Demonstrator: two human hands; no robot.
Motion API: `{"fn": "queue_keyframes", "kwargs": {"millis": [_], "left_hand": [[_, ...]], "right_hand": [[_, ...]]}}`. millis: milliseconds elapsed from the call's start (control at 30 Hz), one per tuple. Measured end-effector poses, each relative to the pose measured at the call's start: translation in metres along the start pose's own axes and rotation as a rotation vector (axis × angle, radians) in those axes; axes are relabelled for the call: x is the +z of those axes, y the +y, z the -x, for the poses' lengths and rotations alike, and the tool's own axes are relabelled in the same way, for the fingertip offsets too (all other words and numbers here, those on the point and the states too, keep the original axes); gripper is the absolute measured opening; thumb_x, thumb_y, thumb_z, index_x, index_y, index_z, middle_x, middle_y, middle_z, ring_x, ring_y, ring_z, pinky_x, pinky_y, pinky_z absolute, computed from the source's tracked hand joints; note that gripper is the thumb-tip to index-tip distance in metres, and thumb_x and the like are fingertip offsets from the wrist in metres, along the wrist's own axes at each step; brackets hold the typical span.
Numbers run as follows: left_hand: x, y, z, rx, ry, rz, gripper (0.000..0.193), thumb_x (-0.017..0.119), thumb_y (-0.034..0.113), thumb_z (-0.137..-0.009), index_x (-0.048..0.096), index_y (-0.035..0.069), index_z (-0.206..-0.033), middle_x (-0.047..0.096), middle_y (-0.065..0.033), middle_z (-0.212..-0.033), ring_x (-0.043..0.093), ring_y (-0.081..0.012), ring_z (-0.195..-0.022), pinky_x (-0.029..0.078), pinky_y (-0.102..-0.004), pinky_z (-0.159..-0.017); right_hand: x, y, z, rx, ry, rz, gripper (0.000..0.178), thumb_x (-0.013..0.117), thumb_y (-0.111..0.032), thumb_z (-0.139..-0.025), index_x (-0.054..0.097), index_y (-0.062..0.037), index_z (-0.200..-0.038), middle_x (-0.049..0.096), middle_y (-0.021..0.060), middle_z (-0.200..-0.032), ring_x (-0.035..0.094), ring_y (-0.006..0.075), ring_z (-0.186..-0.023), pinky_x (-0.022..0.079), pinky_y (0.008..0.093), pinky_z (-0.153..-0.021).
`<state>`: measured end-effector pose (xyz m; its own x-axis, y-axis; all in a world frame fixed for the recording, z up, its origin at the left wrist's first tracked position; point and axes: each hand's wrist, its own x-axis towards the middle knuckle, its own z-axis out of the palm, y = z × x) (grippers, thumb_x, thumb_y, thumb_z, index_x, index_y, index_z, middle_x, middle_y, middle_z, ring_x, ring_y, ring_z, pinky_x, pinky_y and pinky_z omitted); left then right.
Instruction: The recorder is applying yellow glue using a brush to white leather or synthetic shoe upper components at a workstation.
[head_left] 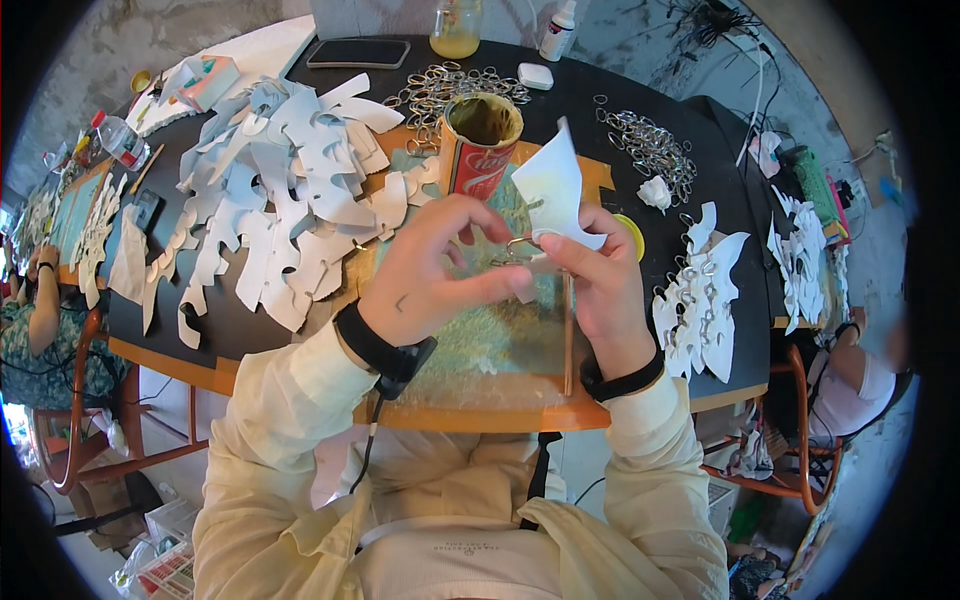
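My right hand [608,275] pinches a white, curved leather-like piece [550,185] between thumb and fingers, its pointed end up. A metal ring [520,242] sits at the piece's lower edge, by my right thumb. My left hand [425,255] is curved around that ring from the left, thumb and index finger apart. The left thumb tip is close to a small white strap end [526,291] below the ring; whether they touch is unclear. Under both hands lies a worn greenish work mat [470,350]. Behind them stands an open red can [482,150] with a stained rim.
A large heap of white cut pieces [290,200] covers the left side. Metal rings lie in one pile [455,88] behind the can and another [650,150] at back right. Pieces with rings [700,295] lie on the right. A phone [358,53] and jar [457,30] stand farther back. Other people sit on both sides.
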<state>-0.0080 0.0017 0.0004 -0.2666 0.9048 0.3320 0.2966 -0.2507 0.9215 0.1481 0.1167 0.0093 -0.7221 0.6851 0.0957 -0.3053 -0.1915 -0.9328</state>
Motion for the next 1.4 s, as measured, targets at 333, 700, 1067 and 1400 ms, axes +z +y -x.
{"fn": "queue_keyframes", "kwargs": {"millis": [333,700,1067,1400], "left_hand": [[0.002,0.006,0.001,-0.059,-0.013,-0.060,0.023,0.077,0.021,-0.073,0.068,0.001,-0.080,0.063,-0.0059,-0.077,0.059,-0.0141,-0.072,0.044,-0.0251,-0.064],[0.008,-0.001,0.000,-0.131,-0.042,0.146,0.018,0.075,0.013,-0.075,0.068,-0.002,-0.081,0.065,-0.0071,-0.083,0.059,-0.0121,-0.074,0.044,-0.0247,-0.068],[0.008,-0.006,0.000,0.050,-0.008,-0.033,0.014,0.076,0.015,-0.075,0.071,0.002,-0.078,0.061,-0.0048,-0.069,0.056,-0.0113,-0.058,0.042,-0.0241,-0.054],[0.002,-0.014,0.002,-0.128,0.134,0.109,0.026,0.068,0.024,-0.084,0.067,0.000,-0.094,0.059,-0.0009,-0.073,0.053,-0.0086,-0.075,0.042,-0.0240,-0.070]], "right_hand": [[0.012,0.002,0.000,0.003,-0.023,0.226,0.017,0.070,-0.011,-0.081,0.068,0.0019,-0.091,0.064,0.0036,-0.088,0.058,0.0091,-0.082,0.044,0.0228,-0.073],[0.010,0.002,0.001,0.096,-0.027,0.169,0.017,0.069,-0.010,-0.082,0.070,0.0026,-0.093,0.064,0.0044,-0.090,0.058,0.0101,-0.083,0.043,0.0239,-0.075],[0.012,-0.002,0.000,0.152,-0.030,0.184,0.018,0.069,-0.015,-0.082,0.070,0.0021,-0.088,0.063,0.0015,-0.085,0.058,0.0092,-0.081,0.043,0.0239,-0.075],[-0.011,-0.020,-0.006,0.005,0.005,0.516,0.018,0.068,-0.011,-0.082,0.069,0.0007,-0.095,0.068,0.0047,-0.094,0.062,0.0090,-0.080,0.048,0.0214,-0.074]]}}
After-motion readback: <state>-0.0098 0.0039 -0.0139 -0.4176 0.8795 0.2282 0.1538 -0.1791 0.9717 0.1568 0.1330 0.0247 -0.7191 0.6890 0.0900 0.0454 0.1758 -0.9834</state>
